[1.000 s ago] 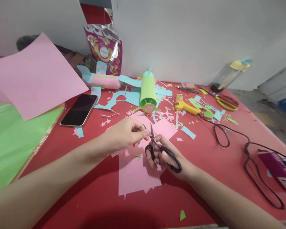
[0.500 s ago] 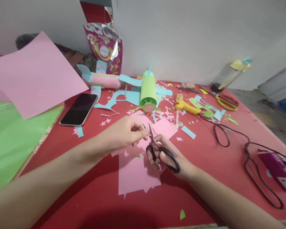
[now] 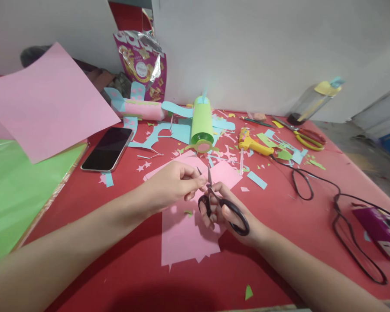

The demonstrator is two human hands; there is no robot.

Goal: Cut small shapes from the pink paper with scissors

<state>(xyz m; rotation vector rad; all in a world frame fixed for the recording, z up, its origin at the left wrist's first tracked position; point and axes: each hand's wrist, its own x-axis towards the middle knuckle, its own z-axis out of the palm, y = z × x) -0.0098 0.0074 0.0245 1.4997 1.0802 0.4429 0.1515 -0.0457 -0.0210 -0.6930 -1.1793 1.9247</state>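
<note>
My right hand (image 3: 227, 210) has its thumb and fingers through the black handles of a pair of scissors (image 3: 235, 216). The blades are spread and point away from me, close to the fingertips of my left hand (image 3: 178, 182). Those fingers are pinched on what looks like a small piece of pink paper, mostly hidden by thumb and forefinger. Beneath both hands lies a pink paper sheet (image 3: 185, 240) with a jagged near edge. Another pink sheet (image 3: 225, 172) lies just beyond, and a green scrap (image 3: 188, 213) rests between the hands.
Behind stand a green paper tube (image 3: 202, 121) and a pink tube (image 3: 146, 110) with blue fins. A phone (image 3: 108, 149) lies left. Rightward are a yellow glue gun (image 3: 255, 145), its looping black cord (image 3: 339, 190), pliers (image 3: 308, 138) and a purple power strip (image 3: 378, 232). Paper scraps surround them.
Both hands have shifted slightly to the right, along with the scissors. The blades look a little wider apart. Other things on the table have stayed in place.
</note>
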